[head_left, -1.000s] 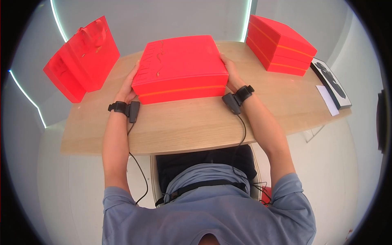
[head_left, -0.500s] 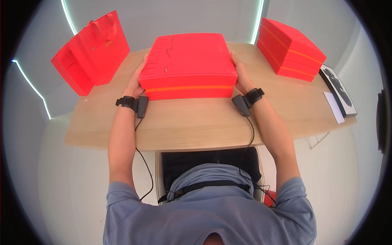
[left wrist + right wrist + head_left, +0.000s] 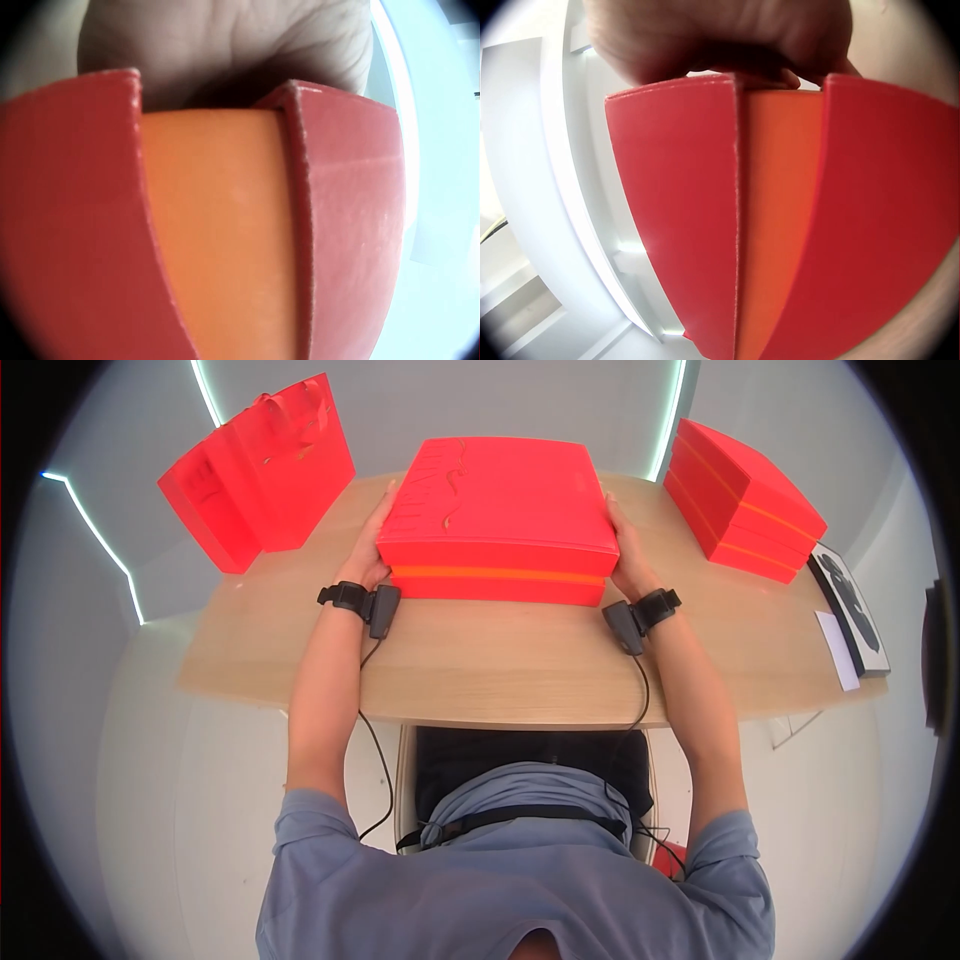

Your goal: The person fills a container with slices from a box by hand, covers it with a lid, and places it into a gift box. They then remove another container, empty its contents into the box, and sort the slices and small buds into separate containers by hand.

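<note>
A large red gift box [image 3: 515,490] is at the middle of the table, with raised lettering and a gold line on its lid. An orange band [image 3: 500,576] runs between lid and base. My left hand [image 3: 372,550] holds the box's left side, and my right hand [image 3: 630,555] holds its right side. Up close in the left wrist view, the palm spans the box edge over the orange band [image 3: 225,225]. In the right wrist view, the hand [image 3: 735,30] arches over the box edge, its fingers mostly hidden.
Red paper bags [image 3: 300,470] with ribbon handles stand at the table's left. Stacked red boxes [image 3: 745,500] are at the right, beside a flat framed panel [image 3: 855,615] with a dark design and a white sheet [image 3: 836,650]. The wooden table's [image 3: 500,670] front edge lies near my lap.
The head view has swung left, so the table and everything on it appear further right in the frame. Both hands keep holding the sides of the red gift box.
</note>
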Tool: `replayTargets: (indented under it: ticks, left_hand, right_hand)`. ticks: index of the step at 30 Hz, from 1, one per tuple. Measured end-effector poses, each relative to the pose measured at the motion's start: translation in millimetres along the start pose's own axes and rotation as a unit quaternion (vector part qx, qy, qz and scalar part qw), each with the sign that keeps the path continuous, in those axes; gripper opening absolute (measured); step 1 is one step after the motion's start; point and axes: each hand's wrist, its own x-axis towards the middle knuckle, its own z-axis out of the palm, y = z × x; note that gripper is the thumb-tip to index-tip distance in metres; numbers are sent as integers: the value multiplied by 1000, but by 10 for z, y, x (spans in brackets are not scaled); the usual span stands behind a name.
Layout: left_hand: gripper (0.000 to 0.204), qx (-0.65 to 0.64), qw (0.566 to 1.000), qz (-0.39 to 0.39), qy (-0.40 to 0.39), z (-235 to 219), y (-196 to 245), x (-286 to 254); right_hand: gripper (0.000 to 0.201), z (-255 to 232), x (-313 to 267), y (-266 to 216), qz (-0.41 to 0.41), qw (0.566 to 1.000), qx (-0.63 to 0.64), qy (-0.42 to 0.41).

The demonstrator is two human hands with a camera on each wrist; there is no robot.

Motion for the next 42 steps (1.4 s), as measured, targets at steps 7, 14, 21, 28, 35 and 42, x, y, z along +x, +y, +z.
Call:
replayTargets:
  ticks: [7,14,21,28,35,42]
  left_hand:
    - [63,10,1000,6,0,32,18,-30]
    - [64,21,1000,17,-13,23,26,-16]
    - [63,23,999,40,-11,30,44,-7]
    - [64,34,995,90,-8,150,126,-54]
    - [67,38,989,139,-42,195,164,-82]
    - [75,-4,989,134,-55,68,200,-82]
  right_hand:
    - [59,0,-5,5,-6,1000,-6,-24]
    - [65,-24,18,31,-7,999,-18,-42]
    - [70,1,0,19,-26,998,-35,-51]
    - [71,40,2,-46,-62,996,-49,-40]
    - [58,295,-187,-366,-135,990,-22,-40]
    - [33,506,-304,-626,-54,990,128,-25]
